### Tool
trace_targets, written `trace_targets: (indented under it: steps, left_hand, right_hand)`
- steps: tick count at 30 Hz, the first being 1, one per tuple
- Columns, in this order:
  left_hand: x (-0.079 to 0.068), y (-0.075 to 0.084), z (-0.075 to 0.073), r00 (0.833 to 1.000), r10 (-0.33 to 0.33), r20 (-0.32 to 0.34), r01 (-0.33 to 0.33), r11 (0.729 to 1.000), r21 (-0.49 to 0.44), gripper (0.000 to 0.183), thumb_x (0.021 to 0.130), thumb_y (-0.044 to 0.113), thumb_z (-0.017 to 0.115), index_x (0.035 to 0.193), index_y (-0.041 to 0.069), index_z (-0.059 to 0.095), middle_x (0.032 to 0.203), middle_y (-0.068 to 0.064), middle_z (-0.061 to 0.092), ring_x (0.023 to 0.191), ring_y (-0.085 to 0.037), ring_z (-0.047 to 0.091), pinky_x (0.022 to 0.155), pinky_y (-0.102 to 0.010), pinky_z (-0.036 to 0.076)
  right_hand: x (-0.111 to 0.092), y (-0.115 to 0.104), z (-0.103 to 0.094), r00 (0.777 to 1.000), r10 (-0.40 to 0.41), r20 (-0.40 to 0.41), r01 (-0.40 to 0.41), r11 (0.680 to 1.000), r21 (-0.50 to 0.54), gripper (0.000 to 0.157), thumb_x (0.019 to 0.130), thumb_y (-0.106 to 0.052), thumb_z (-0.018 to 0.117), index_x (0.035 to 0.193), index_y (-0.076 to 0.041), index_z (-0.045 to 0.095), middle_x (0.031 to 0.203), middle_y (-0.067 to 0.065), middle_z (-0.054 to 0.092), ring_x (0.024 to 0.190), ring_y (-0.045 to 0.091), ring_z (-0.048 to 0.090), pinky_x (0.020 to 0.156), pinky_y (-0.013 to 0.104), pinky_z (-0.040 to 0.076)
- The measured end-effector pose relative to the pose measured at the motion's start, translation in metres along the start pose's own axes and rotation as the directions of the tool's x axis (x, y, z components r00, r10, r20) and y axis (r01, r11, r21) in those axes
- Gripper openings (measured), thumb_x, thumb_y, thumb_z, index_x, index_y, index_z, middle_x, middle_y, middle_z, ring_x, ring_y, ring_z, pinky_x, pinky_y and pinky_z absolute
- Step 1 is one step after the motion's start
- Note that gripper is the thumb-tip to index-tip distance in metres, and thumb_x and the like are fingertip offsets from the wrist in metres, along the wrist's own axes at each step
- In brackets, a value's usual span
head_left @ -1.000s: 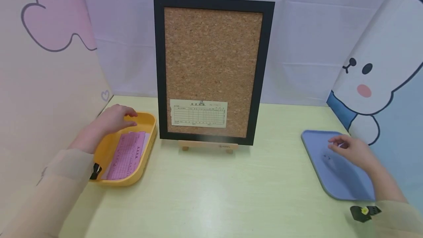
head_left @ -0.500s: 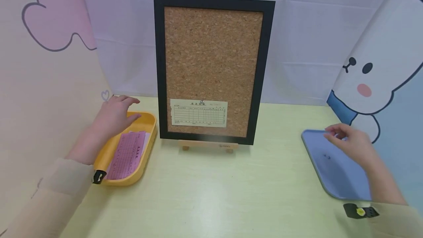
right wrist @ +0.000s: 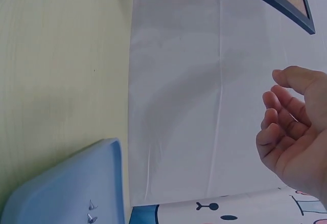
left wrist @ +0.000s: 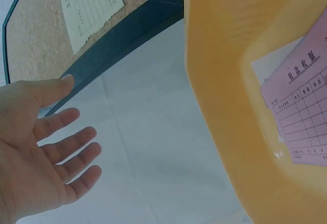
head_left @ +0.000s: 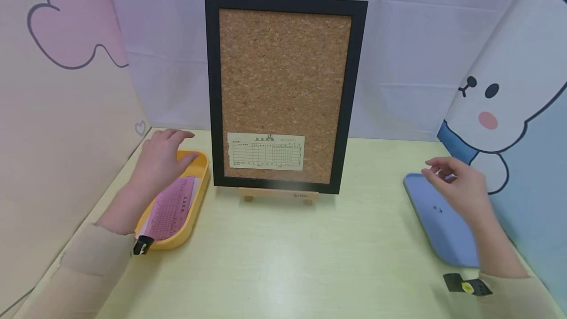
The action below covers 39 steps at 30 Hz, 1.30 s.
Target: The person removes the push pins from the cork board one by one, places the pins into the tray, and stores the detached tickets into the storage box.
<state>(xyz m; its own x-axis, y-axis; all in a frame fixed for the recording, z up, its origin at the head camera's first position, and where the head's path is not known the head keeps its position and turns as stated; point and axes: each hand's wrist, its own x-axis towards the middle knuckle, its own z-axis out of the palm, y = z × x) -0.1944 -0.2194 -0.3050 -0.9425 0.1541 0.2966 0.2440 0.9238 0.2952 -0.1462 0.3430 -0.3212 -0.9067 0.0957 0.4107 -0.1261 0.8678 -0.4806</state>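
Note:
Above the far end of the yellow tray, my left hand hovers with thumb and fingers spread apart and nothing between them. Pink printed slips lie in that tray, with a white paper edge showing beneath. My right hand is raised over the blue tray. Its fingers curl loosely and nothing shows between thumb and fingertips. Two small clear push pins lie in the blue tray. A pale printed slip hangs low on the cork board, fixed by one pin at its top.
The black-framed board leans on a small wooden stand at the back middle of the pale table. A white cloth hangs behind it. Printed side panels rise at left and right.
My left hand has moved right and slightly up, with its fingers opening wider. My right hand has lifted and shifted left over the blue tray. The slip on the board stays put.

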Motion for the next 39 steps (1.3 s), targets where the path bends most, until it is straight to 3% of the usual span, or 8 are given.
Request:
trace_targets:
  steps: [6,11,17,24,28,34,39]
  left_hand:
    - [-0.003,0.010,0.006,0.999,-0.011,-0.047,0.009,0.999,-0.053,0.048,0.085,0.018,0.070,0.127,0.003,0.051,0.133,-0.024,0.045,0.121,-0.045,0.036,0.098,-0.061,0.027]
    - [-0.005,0.020,0.011,0.994,0.004,-0.106,-0.013,0.996,-0.087,0.050,0.086,0.019,0.069,0.129,0.003,0.050,0.133,-0.023,0.046,0.121,-0.044,0.037,0.097,-0.060,0.029]
    - [-0.006,0.028,0.017,0.975,0.007,-0.222,-0.042,0.987,-0.155,0.050,0.085,0.017,0.071,0.129,0.003,0.050,0.130,-0.021,0.048,0.120,-0.041,0.039,0.097,-0.056,0.032]
    - [-0.002,0.037,0.025,0.931,0.015,-0.366,-0.103,0.969,-0.224,0.047,0.083,0.014,0.073,0.124,0.002,0.054,0.134,-0.021,0.044,0.123,-0.040,0.035,0.098,-0.055,0.033]
    - [0.001,0.043,0.028,0.920,-0.001,-0.393,-0.116,0.955,-0.274,0.045,0.083,0.014,0.073,0.123,0.004,0.054,0.139,-0.019,0.040,0.127,-0.038,0.031,0.100,-0.053,0.033]
    - [0.003,0.052,0.033,0.906,0.007,-0.423,-0.152,0.938,-0.310,0.045,0.082,0.014,0.074,0.121,0.003,0.055,0.138,-0.018,0.040,0.128,-0.036,0.031,0.100,-0.050,0.034]
    - [0.007,0.057,0.038,0.906,0.010,-0.424,-0.162,0.932,-0.324,0.043,0.083,0.014,0.073,0.121,0.004,0.056,0.139,-0.018,0.039,0.128,-0.036,0.030,0.102,-0.050,0.033]
  right_hand:
    - [-0.004,-0.023,0.009,0.995,-0.021,-0.094,0.030,0.994,0.101,0.027,0.085,-0.023,0.072,0.106,-0.007,0.067,0.077,-0.020,0.053,0.068,-0.009,0.048,0.061,0.002,0.039]
    - [-0.006,-0.039,0.017,0.986,-0.047,-0.162,0.075,0.982,0.173,0.025,0.082,-0.016,0.074,0.104,-0.006,0.067,0.079,-0.026,0.052,0.070,-0.009,0.049,0.065,0.001,0.039]
    - [-0.008,-0.058,0.028,0.973,-0.063,-0.222,0.127,0.949,0.287,0.023,0.080,-0.006,0.074,0.101,-0.003,0.068,0.079,-0.020,0.056,0.071,-0.003,0.051,0.066,0.004,0.041]
    - [-0.010,-0.090,0.036,0.934,-0.184,-0.305,0.300,0.868,0.395,0.020,0.075,0.014,0.069,0.095,0.009,0.066,0.078,-0.018,0.058,0.068,-0.003,0.052,0.066,0.007,0.043]
    - [-0.012,-0.107,0.041,0.916,-0.205,-0.344,0.350,0.827,0.440,0.018,0.076,0.017,0.067,0.093,0.012,0.064,0.077,-0.016,0.059,0.069,-0.003,0.052,0.066,0.009,0.043]
    - [-0.014,-0.122,0.056,0.895,-0.240,-0.375,0.411,0.770,0.489,0.019,0.075,0.019,0.066,0.093,0.014,0.063,0.079,0.009,0.064,0.073,-0.001,0.055,0.071,0.009,0.046]
    - [-0.014,-0.138,0.069,0.890,-0.247,-0.384,0.435,0.711,0.552,0.018,0.073,0.023,0.064,0.090,0.017,0.061,0.079,0.015,0.063,0.075,0.000,0.057,0.074,0.011,0.048]
